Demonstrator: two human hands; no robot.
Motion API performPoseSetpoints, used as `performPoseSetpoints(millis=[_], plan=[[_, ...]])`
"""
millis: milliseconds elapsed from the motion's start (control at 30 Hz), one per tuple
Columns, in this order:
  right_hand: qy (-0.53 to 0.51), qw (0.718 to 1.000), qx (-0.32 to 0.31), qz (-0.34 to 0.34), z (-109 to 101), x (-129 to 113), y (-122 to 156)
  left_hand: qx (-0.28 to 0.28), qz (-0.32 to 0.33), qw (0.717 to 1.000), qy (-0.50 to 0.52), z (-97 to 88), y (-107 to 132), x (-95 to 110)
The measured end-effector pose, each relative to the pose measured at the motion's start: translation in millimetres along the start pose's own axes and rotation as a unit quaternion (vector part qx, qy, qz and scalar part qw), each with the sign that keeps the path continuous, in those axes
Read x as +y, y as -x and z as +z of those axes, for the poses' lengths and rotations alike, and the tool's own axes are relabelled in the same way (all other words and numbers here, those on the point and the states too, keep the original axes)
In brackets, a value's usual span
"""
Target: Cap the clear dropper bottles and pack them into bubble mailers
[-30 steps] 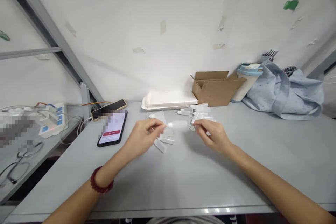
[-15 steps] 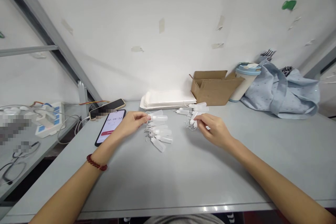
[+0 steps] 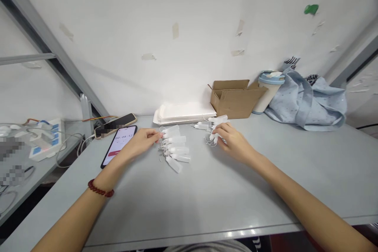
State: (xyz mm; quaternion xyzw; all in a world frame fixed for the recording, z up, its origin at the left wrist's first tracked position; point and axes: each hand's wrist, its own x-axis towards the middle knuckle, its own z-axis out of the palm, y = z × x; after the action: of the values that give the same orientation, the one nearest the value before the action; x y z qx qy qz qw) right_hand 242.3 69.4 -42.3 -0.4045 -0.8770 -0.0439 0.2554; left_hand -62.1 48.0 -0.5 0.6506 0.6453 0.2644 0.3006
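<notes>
Small translucent white dropper bottles [image 3: 179, 150] with thin curled ends lie fanned out in a group on the grey table, left of centre. At the top of this group, my left hand [image 3: 144, 141] is closed, thumb and forefinger pinching the narrow end of the uppermost bottle [image 3: 171, 130]. My right hand [image 3: 233, 141] reaches over a second, looser pile of the same bottles [image 3: 217, 119]. Its fingers are curled down on a bottle [image 3: 215, 138] there, and they hide part of it.
Behind the bottles lie flat white packets [image 3: 186, 112] and an open cardboard box [image 3: 236, 100]. A lidded cup [image 3: 267, 94] and a light blue cloth bag [image 3: 310, 102] stand at the back right. Two phones, one showing a timer [image 3: 121, 141], lie left near a power strip [image 3: 49, 141].
My right hand has lowered over its pile, fingers curling further round. My left hand keeps its pinch at the top of the row. The whole view has shifted slightly.
</notes>
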Motion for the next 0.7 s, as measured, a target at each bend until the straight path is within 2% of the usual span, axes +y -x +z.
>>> performPoseSetpoints(millis=[100, 233, 433, 567, 700], plan=[[0.017, 1.000, -0.017, -0.011, 5, 0, -1, 0.044, 0.012, 0.999, -0.012, 0.7, 0, 0], [0.102, 0.992, -0.065, -0.033, 18, -4, -6, 0.096, 0.049, 0.993, -0.050, 7.2, 1, -1], [0.129, 0.985, -0.107, -0.048, 32, -7, -11, 0.181, 0.142, 0.962, -0.148, 19.4, 9, 1], [0.130, 0.985, -0.108, -0.032, 32, -7, -9, 0.209, 0.178, 0.949, -0.156, 22.0, 12, 2], [0.123, 0.986, -0.108, -0.023, 33, -5, -9, 0.212, 0.189, 0.945, -0.161, 23.3, 14, 3]])
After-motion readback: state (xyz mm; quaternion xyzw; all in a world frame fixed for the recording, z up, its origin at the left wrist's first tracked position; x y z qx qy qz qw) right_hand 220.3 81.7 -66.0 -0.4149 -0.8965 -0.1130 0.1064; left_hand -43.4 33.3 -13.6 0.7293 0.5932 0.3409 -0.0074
